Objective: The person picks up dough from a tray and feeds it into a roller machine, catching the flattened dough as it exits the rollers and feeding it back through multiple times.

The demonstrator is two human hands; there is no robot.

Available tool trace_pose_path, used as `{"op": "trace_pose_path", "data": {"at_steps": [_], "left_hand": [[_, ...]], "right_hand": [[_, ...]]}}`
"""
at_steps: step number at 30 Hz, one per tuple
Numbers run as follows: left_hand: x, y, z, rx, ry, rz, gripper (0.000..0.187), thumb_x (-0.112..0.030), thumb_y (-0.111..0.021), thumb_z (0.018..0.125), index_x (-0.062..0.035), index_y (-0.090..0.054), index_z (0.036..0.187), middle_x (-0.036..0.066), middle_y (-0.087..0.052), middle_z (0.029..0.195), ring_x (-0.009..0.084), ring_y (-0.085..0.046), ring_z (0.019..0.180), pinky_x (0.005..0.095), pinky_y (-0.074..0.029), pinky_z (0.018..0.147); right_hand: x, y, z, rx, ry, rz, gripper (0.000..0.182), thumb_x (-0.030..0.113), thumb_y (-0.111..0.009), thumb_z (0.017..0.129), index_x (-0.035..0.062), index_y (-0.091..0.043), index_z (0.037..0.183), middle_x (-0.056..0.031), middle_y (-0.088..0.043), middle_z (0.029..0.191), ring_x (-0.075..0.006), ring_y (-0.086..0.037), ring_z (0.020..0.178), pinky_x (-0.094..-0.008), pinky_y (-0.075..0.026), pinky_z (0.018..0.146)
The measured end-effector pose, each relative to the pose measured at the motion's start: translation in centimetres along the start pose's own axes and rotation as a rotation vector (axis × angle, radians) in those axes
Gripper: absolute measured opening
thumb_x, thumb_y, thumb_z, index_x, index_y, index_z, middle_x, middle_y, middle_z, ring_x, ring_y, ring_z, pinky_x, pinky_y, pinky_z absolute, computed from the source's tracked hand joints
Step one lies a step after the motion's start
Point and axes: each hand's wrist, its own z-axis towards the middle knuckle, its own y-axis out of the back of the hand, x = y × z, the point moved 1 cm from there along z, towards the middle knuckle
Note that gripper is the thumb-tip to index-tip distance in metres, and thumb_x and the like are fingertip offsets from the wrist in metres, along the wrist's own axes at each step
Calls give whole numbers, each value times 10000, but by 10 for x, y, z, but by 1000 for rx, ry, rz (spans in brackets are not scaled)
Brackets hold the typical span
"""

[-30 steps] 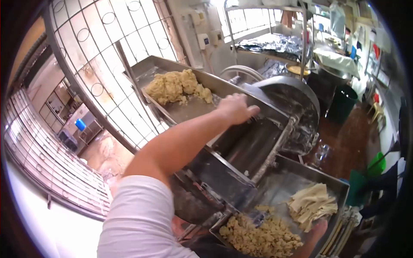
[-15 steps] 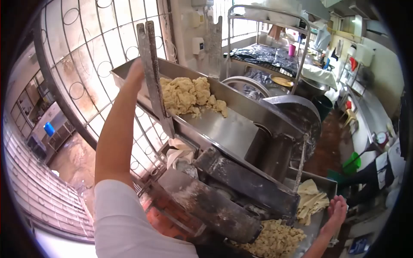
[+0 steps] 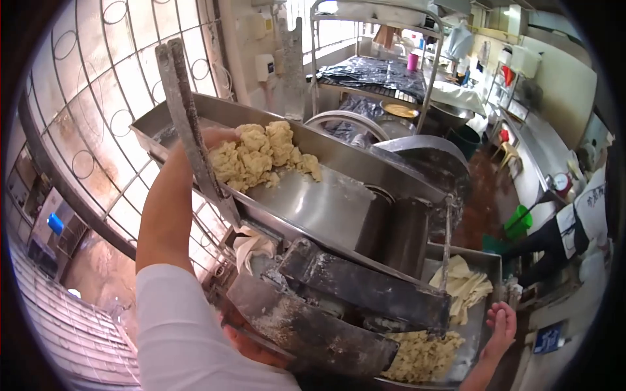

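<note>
My left hand (image 3: 218, 135) reaches behind an upright metal bar (image 3: 189, 127) into the long steel tray and touches the back of a crumbly dough heap (image 3: 257, 156); its fingers are mostly hidden. Downhill from the dough, dark rollers (image 3: 394, 231) cross the tray. At the lower right, my right hand (image 3: 501, 326) is beside the rim of a lower tray (image 3: 497, 274), fingers loosely curled and apart, with nothing in it. That lower tray holds folded dough sheets (image 3: 463, 290) and a pile of dough crumbs (image 3: 424, 355).
A barred window (image 3: 117, 98) stands at the left. Behind the machine is a metal rack (image 3: 313, 65) with black plastic on its shelf. Another person (image 3: 574, 225) stands at the right edge, near a green bucket (image 3: 518, 221). A cloth (image 3: 253, 249) lies beside the machine.
My left hand has moved from the tray's upper end to the dough heap. The right hand's fingers are more curled. The view has shifted, so the scene sits further left.
</note>
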Motion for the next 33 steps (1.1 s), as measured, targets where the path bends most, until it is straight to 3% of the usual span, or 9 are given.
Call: {"op": "trace_pose_path", "data": {"at_steps": [8,19,21,23,24,25,26,30,33], "left_hand": [[-59,-71,-79,125,272,-391,443,-314,-703,810,-10,-615,1119,120,-693,974,197,-690,774,331,-585,707],[-45,-69,-81,375,153,-430,448,-326,-660,827,-12,-604,1142,104,-685,933,182,-665,742,325,-545,694],[-24,-33,-45,120,-305,538,326,-201,-621,851,-27,-604,1127,89,-679,993,173,-646,936,277,-512,802],[-3,9,-43,-381,-809,190,329,-114,-606,840,-16,-591,1154,98,-677,1007,215,-645,921,295,-515,774],[-35,13,-91,-763,-485,-58,306,-100,-579,846,-11,-603,1138,93,-676,995,237,-639,879,295,-515,735],[-36,30,-99,-1358,-601,743,268,-168,-537,899,-29,-624,1112,88,-666,1022,204,-629,867,292,-510,741],[-93,-10,-169,-1250,-718,-313,282,-190,-483,936,-24,-622,1117,88,-654,1060,184,-621,937,296,-490,803],[-157,-70,-262,-1133,-1472,-207,270,-138,-462,934,21,-615,1091,119,-659,1092,188,-602,1034,315,-454,851],[-193,-141,-235,-720,-1017,39,459,-358,-473,958,34,-593,1162,138,-657,1097,223,-604,1049,322,-451,888]], "right_hand": [[-2,-4,6,26,-62,17,281,251,-607,915,51,-603,1112,-25,-655,1000,-104,-595,858,-243,-444,714],[0,-14,2,140,-1,-18,255,216,-625,900,46,-600,1089,-16,-644,985,-83,-565,821,-219,-416,696],[3,-10,4,168,18,-37,250,203,-623,903,42,-599,1093,-17,-643,987,-81,-560,819,-218,-419,699],[8,-11,5,197,35,-54,245,190,-621,905,39,-597,1096,-19,-642,990,-79,-554,817,-217,-421,702],[7,-11,8,167,44,-56,247,188,-619,908,34,-596,1100,-20,-643,990,-79,-550,813,-217,-425,706],[1,-5,8,129,35,-60,249,186,-617,912,29,-595,1103,-22,-643,989,-79,-547,810,-217,-428,710],[-3,-1,14,129,24,-63,249,186,-617,912,29,-595,1103,-22,-643,989,-79,-547,810,-217,-428,710],[-15,1,36,154,-32,-49,262,198,-621,913,29,-595,1111,-33,-642,1012,-88,-568,844,-219,-436,730],[-23,-3,58,271,3,60,269,188,-626,906,23,-598,1117,-42,-649,1016,-106,-592,906,-235,-452,755]]}}
